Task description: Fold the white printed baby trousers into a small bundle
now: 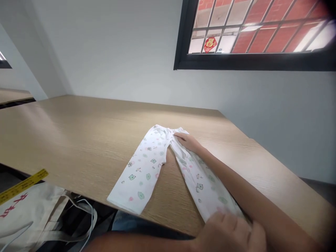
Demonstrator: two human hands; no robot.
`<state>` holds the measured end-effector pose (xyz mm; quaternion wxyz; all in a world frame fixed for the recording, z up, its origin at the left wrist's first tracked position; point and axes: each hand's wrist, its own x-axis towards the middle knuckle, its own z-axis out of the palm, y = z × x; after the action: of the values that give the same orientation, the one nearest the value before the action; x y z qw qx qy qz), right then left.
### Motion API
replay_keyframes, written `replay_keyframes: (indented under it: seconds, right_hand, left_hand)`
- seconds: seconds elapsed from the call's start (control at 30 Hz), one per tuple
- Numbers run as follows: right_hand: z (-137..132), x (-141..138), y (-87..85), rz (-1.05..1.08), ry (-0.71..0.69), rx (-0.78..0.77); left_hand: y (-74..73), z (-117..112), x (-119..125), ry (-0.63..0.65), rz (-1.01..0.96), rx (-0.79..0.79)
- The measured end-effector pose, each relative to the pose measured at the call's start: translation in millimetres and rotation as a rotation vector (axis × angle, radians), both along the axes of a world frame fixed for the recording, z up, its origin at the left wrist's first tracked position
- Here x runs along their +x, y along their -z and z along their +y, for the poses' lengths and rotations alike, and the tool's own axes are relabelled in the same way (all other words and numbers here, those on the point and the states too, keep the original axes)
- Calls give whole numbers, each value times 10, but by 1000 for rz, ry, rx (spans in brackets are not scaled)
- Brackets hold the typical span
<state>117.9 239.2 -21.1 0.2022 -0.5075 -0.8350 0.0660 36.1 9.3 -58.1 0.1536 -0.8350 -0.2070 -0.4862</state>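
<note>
Left hand (231, 232) pins trouser cuff (223, 210) at table edge (168, 218).

My right arm stretches forward and left, nearly straight, forearm low. Right hand (187, 141) lies flat, palm down, fingers together pointing left. My left arm comes in from the bottom edge, forearm running right. Left hand (228, 232) sits close to me, back up, fingers curled down, knuckles up, just beside the right forearm.
</note>
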Motion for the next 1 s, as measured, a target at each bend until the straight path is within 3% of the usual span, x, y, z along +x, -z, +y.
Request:
replay_keyframes:
  seconds: [0.13,0.33,0.47,0.6,0.77,0.9,1.0]
  right_hand:
    - [-40,-10,-13,14,133,56]
    - [-48,-68,6,-47,445,74]
    - [-87,-84,-61,-63,532,19]
    - [-82,35,-232,-45,546,-133]
    - [-89,252,-437,27,437,-381]
    - [-139,242,-524,365,265,-625]
    - [-166,77,-604,651,179,-643]
  left_hand:
    - [-158,48,42,36,168,-106]
    - [-86,55,42,39,207,-189]
    - [-119,65,24,-9,203,-305]
    - [-205,71,-9,-16,311,-477]
    - [-232,83,-27,43,323,-521]
    - [-323,138,-163,87,194,-643]
    - [-541,193,-486,79,-36,-829]
